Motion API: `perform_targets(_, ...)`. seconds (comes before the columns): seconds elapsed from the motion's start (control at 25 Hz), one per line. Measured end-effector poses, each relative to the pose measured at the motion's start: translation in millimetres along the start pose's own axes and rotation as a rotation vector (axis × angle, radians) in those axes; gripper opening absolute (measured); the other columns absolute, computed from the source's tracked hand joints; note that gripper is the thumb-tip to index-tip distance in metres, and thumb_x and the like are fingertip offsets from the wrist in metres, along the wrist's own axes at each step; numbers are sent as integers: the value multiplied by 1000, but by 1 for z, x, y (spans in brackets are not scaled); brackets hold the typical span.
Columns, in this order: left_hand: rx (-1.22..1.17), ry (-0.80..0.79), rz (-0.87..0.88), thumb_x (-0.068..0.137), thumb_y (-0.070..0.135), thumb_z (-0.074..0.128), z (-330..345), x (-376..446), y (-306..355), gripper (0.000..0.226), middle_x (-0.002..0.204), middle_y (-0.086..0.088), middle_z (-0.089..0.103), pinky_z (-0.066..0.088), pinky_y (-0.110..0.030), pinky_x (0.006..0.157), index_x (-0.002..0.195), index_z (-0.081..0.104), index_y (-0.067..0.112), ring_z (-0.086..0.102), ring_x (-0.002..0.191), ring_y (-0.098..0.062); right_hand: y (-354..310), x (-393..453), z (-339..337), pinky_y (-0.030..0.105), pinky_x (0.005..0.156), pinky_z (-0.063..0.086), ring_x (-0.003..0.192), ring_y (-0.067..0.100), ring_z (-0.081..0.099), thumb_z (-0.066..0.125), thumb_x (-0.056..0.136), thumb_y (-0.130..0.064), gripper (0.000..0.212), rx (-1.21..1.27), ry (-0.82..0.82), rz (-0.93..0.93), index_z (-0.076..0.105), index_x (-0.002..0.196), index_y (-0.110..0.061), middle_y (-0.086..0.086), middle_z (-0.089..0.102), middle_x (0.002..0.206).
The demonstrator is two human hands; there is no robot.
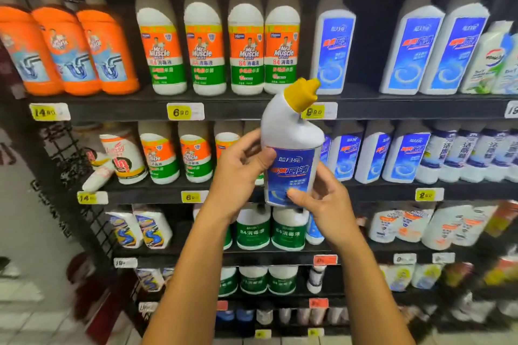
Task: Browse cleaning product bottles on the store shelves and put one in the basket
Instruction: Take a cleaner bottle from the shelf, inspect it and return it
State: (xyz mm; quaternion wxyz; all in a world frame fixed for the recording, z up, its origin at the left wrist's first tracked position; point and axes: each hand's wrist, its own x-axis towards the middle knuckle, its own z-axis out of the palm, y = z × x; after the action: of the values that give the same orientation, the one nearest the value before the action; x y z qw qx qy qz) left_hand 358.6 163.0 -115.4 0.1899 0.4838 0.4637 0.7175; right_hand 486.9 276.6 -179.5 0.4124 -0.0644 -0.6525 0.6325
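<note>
I hold a white toilet cleaner bottle (pixel 291 145) with a blue label and an angled yellow cap upright in front of the shelves. My left hand (pixel 241 168) grips its left side, thumb across the label's top. My right hand (pixel 322 204) supports its lower right side, thumb pressed on the label's bottom. On the top shelf stands one matching blue-label bottle (pixel 333 47), a gap to its right, then two more (pixel 437 47). No basket is in view.
Orange drain-cleaner bottles (pixel 73 47) and white Mr Muscle bottles (pixel 221 47) fill the top shelf's left. Black shelves (pixel 117 109) carry yellow price tags. Lower rows hold green-label bottles (pixel 269 230) and more blue-label ones (pixel 392 154). Tiled floor (pixel 33 302) lies at the left.
</note>
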Motion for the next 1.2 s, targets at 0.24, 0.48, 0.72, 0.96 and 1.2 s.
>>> perform_targets(0.24, 28, 13, -49, 79, 16, 67, -21, -37, -14, 36, 107, 11, 74, 55, -28, 87, 113, 65, 27, 67, 105, -10, 17, -33, 17, 23, 91, 51, 118, 18, 64, 76, 80, -12, 57, -70, 27, 47, 58, 134, -19, -1, 69, 127)
perform_targets(0.48, 30, 20, -69, 74, 11, 67, -27, -57, -18, 42, 104, 19, 74, 53, -22, 87, 111, 63, 31, 67, 104, -2, 18, -45, 18, 21, 92, 50, 120, 16, 62, 74, 81, -12, 54, -170, -14, 69, 58, 132, -19, -4, 68, 128)
perform_targets(0.72, 24, 26, -86, 77, 20, 73, -24, -54, -17, 37, 108, 12, 74, 55, -27, 87, 112, 64, 28, 67, 107, -10, 15, -40, 10, 24, 89, 53, 115, 17, 65, 77, 79, -14, 53, -127, -63, 114, 61, 129, -22, -2, 70, 123)
perform_targets(0.96, 15, 94, -219, 74, 45, 72, -3, -40, -17, 35, 92, 0, 78, 53, -18, 60, 99, 69, 20, 74, 83, -13, 0, -46, -13, 42, 89, 58, 111, 32, 69, 85, 75, -25, 58, 61, -162, 305, 62, 127, -23, 8, 69, 126)
perform_targets(1.2, 59, 184, -382, 74, 55, 68, 22, -21, -22, 55, 90, -5, 77, 55, -29, 64, 97, 67, 6, 75, 85, -19, -22, -43, -23, 36, 82, 58, 102, 31, 72, 80, 76, -35, 49, 124, -77, 383, 69, 119, -14, 15, 74, 114)
